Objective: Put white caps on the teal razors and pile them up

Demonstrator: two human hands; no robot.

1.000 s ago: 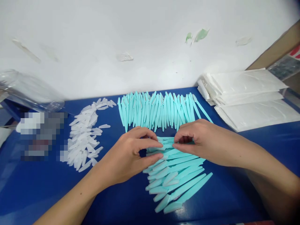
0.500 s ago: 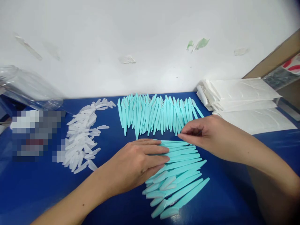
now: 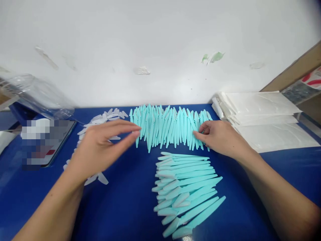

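At the far side of a blue tabletop (image 3: 125, 211), just in front of a pale wall (image 3: 165, 36), a dense row of slender turquoise pieces (image 3: 163, 129) lies side by side, their long axes running roughly away from the viewer. The right hand (image 3: 222, 135) rests at the right end of this row, its fingertips at the pieces; its grip is narrow, with thumb and forefinger close together, though whether a piece is pinched between them cannot be told. The left hand (image 3: 99, 144) is held near the row's left end, thumb and forefinger extended; its grip is likewise narrow at the tips, and whether it holds anything cannot be told. Nearer the viewer, a second turquoise group (image 3: 188, 187) lies crosswise, fanned and overlapping, the broader, pale-edged ends to the left and the tapered ends to the right. Small translucent white pieces (image 3: 114, 114) lie scattered to the left, partly hidden by the left hand and forearm. Beyond them are a dark flat device (image 3: 62, 135), partly obscured by pixelation, and a clear plastic container (image 3: 41, 95) lying farther back. At right, flat white packets (image 3: 263, 103) are stacked near the wall, beside a brown panel (image 3: 291, 72).
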